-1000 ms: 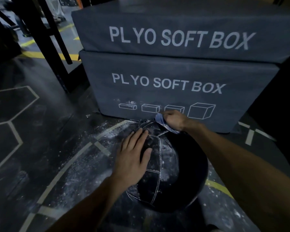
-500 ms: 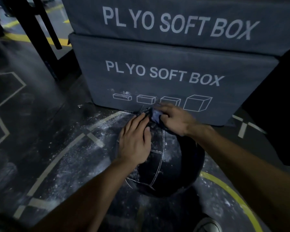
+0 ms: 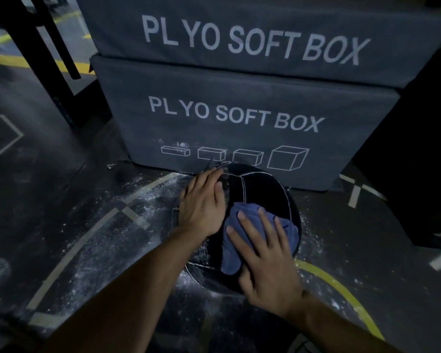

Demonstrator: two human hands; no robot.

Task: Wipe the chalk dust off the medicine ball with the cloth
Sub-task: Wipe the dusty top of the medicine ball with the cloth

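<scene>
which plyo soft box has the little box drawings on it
The lower plyo soft box, right behind the medicine ball; the upper plyo soft box carries lettering only.

ball (image 3: 260,189): black, white seams
cloth (image 3: 242,225): blue
boxes (image 3: 239,138): grey, white lettering (outlined cubes below)
floor (image 3: 61,212): dark; yellow curve at 5 o'clock

The left hand (image 3: 203,203) covers the left flank of the medicine ball (image 3: 261,189), and the right hand (image 3: 267,261) with the cloth (image 3: 242,235) under it hides much of the ball's near face. Where the ball meets the floor (image 3: 61,200) is out of sight. The upper plyo box (image 3: 252,42) is cut by the top edge, both forearms by the bottom edge. The dark block (image 3: 418,161) at right is too dim to identify.
</scene>
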